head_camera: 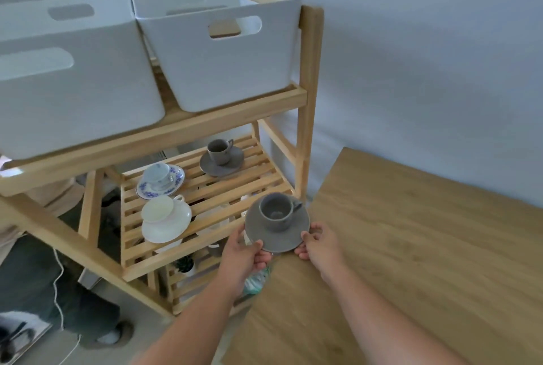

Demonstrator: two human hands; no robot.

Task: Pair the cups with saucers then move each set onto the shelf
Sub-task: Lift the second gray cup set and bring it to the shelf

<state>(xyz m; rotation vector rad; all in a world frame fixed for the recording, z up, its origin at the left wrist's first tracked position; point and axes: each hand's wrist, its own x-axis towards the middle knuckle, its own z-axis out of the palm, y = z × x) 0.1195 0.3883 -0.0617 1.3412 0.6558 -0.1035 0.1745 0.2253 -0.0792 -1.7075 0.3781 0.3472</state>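
Note:
A grey cup [276,211] stands on a grey saucer [255,226], held in the air between the table and the wooden shelf [205,188]. My left hand [244,256] pinches the saucer's near left rim and my right hand [318,242] pinches its near right rim. On the slatted middle shelf stand three sets: a grey cup on a grey saucer [222,160] at the back, a blue-flowered cup and saucer [160,181] to its left, and a white cup and saucer [166,217] at the front.
Two white bins [229,64] fill the top shelf. The wooden table [411,261] lies at the right, against the shelf's right post [307,100]. A small plant [185,264] sits on the bottom shelf. A white cable [58,291] trails on the floor at left.

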